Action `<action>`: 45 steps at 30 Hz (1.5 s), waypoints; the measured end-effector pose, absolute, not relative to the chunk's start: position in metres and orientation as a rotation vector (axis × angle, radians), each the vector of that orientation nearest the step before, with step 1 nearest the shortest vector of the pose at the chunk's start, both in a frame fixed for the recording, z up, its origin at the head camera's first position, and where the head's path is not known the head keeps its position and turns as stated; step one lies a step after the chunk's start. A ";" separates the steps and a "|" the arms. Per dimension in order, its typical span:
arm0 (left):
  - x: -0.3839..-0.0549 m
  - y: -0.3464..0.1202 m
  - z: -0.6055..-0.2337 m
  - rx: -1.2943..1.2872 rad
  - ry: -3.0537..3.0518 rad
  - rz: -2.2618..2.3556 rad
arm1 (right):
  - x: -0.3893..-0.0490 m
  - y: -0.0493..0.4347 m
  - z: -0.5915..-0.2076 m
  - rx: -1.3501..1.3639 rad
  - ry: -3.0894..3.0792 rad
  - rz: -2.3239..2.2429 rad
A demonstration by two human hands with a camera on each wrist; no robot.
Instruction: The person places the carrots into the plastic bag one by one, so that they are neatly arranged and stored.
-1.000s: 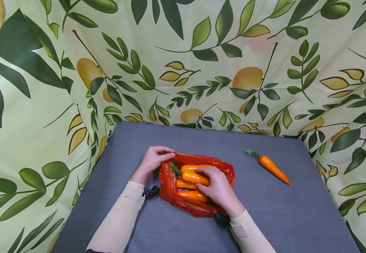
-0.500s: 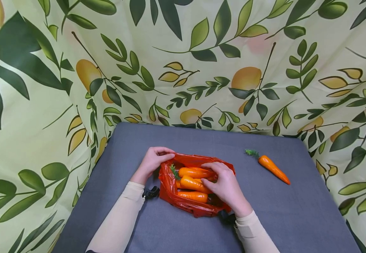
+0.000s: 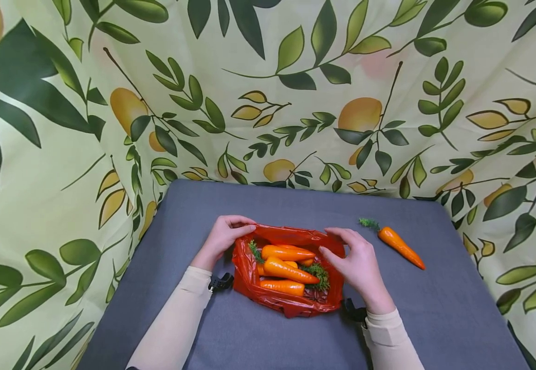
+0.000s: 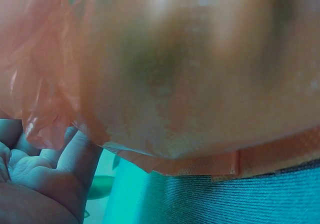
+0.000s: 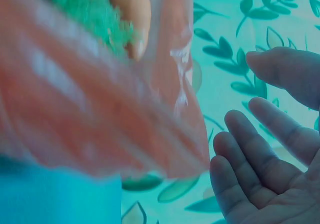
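Observation:
A red plastic bag [image 3: 291, 307] lies with its mouth spread wide, several orange carrots [image 3: 290, 270] inside it. Green leafy tops [image 3: 319, 277] show at the bag's right inner side. My left hand [image 3: 223, 239] pinches the rim at the back left corner. In the left wrist view, the thin plastic [image 4: 45, 119] bunches against the curled fingers of that hand. Just past the bag's right rim is my right hand [image 3: 359, 262]. The right wrist view shows this hand [image 5: 270, 169] empty, fingers extended and apart from the bag [image 5: 90, 114].
Another carrot [image 3: 402, 247] with a green top lies on the grey table [image 3: 258, 200], right of and behind the bag. A leaf-patterned cloth [image 3: 314, 46] hangs behind and at the sides. Black straps [image 3: 354, 311] sit at the wrists.
My right hand has let go of a carrot inside the bag and moved right, out past the rim. The carrots and green tops are now uncovered. My left hand stays put.

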State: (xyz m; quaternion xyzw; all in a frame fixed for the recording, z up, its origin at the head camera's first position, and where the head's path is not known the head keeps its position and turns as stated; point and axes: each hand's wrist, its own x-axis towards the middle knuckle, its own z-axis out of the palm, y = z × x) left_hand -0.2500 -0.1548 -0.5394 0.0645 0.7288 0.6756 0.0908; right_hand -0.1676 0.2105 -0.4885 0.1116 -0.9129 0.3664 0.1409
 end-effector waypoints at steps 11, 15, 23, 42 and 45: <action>-0.248 -0.154 -0.539 0.183 2.156 2.017 | -0.162 0.253 -0.488 0.159 -2.622 0.984; -0.247 -0.154 -0.540 0.180 2.155 2.029 | -0.160 0.269 -0.487 0.095 -2.590 0.982; -0.245 -0.154 -0.540 0.186 2.149 2.036 | -0.158 0.283 -0.486 0.031 -2.572 0.947; -0.247 -0.154 -0.539 0.200 2.173 2.023 | -0.169 0.308 -0.494 -0.078 -2.673 1.025; -0.248 -0.153 -0.538 0.200 2.170 2.022 | -0.171 0.311 -0.497 -0.096 -2.679 1.021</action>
